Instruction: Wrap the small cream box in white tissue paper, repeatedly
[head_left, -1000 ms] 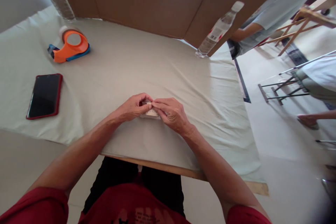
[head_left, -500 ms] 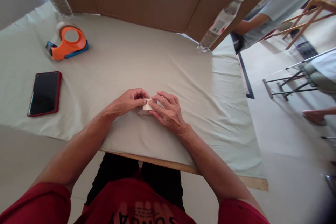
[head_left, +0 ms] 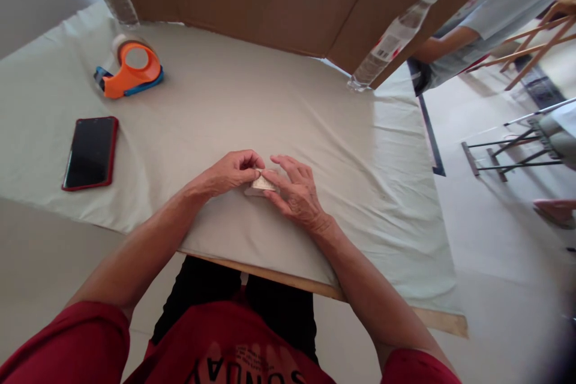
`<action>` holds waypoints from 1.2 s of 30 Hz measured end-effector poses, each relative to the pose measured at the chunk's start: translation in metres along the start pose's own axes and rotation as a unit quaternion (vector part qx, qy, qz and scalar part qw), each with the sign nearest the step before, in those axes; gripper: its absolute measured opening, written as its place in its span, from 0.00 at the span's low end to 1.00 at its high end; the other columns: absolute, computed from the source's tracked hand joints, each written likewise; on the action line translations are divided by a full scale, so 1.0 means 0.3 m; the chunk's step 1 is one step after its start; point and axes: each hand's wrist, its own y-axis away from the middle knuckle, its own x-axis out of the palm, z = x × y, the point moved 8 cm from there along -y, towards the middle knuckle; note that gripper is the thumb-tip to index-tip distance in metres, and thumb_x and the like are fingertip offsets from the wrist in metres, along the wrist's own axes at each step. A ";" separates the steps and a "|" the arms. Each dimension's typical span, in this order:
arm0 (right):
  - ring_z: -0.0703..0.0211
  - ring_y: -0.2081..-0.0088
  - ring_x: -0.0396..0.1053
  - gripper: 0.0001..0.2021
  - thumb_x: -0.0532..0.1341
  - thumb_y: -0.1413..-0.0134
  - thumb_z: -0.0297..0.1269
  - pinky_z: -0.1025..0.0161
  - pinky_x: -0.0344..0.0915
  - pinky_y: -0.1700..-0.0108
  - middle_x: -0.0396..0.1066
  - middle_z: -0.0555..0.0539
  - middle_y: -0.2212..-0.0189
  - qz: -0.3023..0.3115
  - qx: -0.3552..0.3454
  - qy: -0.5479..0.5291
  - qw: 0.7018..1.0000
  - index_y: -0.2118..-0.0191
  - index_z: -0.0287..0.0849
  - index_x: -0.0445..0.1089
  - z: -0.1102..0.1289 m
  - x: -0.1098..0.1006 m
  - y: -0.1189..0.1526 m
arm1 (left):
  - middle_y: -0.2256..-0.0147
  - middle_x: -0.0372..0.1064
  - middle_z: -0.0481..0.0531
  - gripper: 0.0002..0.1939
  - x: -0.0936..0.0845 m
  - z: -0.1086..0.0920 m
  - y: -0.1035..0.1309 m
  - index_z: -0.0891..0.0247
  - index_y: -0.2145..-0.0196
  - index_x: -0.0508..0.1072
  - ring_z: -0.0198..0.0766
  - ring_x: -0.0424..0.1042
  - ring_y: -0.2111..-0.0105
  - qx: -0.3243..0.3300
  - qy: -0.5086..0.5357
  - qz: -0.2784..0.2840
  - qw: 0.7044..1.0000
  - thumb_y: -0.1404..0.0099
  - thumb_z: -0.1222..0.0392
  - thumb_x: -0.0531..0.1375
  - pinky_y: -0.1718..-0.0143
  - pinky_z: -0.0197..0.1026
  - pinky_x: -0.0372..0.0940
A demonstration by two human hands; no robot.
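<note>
A small pale piece with fine print [head_left: 264,183], perhaps folded paper or a little box, is between my two hands near the table's front edge. My left hand [head_left: 234,171] is closed, its thumb and forefinger pinching the upper left of the piece. My right hand [head_left: 297,192] holds it from the right, forefinger on its top and thumb at its lower edge. The other right fingers are spread away from it. Under the piece a thin whitish edge shows against the cloth. My fingers cover parts of the piece, and its exact kind is unclear.
A black phone with a red case [head_left: 90,153] lies at left, below an orange tape dispenser [head_left: 135,75]. Water bottles [head_left: 391,42] stand by a brown cardboard panel [head_left: 252,0] at the back. Beyond the right edge are a person's arm [head_left: 450,45] and a folding stool [head_left: 517,144].
The whole view has shifted, so the table things appear farther right. My right thumb and forefinger have opened a little, showing more of the printed piece. My left hand keeps its pinch.
</note>
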 end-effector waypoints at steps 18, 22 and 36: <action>0.43 0.37 0.65 0.15 0.58 0.34 0.41 0.44 0.62 0.40 0.70 0.38 0.40 -0.034 -0.018 0.014 0.999 0.44 0.48 0.72 0.032 0.010 0.001 | 0.71 0.65 0.44 0.14 0.001 0.001 0.000 0.64 0.64 0.71 0.31 0.62 0.72 -0.007 0.034 -0.006 0.999 0.46 0.54 0.63 0.70 0.35 0.55; 0.44 0.38 0.67 0.12 0.60 0.35 0.38 0.44 0.63 0.40 0.73 0.41 0.44 -0.041 -0.021 0.008 0.999 0.48 0.50 0.74 0.038 0.019 -0.008 | 0.72 0.64 0.43 0.14 -0.004 0.004 0.000 0.64 0.63 0.71 0.31 0.61 0.73 -0.009 0.023 -0.008 1.000 0.45 0.54 0.63 0.71 0.35 0.54; 0.41 0.37 0.65 0.14 0.61 0.37 0.42 0.42 0.61 0.40 0.68 0.40 0.38 -0.024 -0.006 -0.012 1.000 0.48 0.51 0.72 0.024 -0.004 -0.001 | 0.69 0.70 0.47 0.16 -0.004 -0.005 0.012 0.65 0.58 0.74 0.34 0.66 0.70 -0.009 -0.005 0.009 1.000 0.46 0.60 0.59 0.68 0.37 0.58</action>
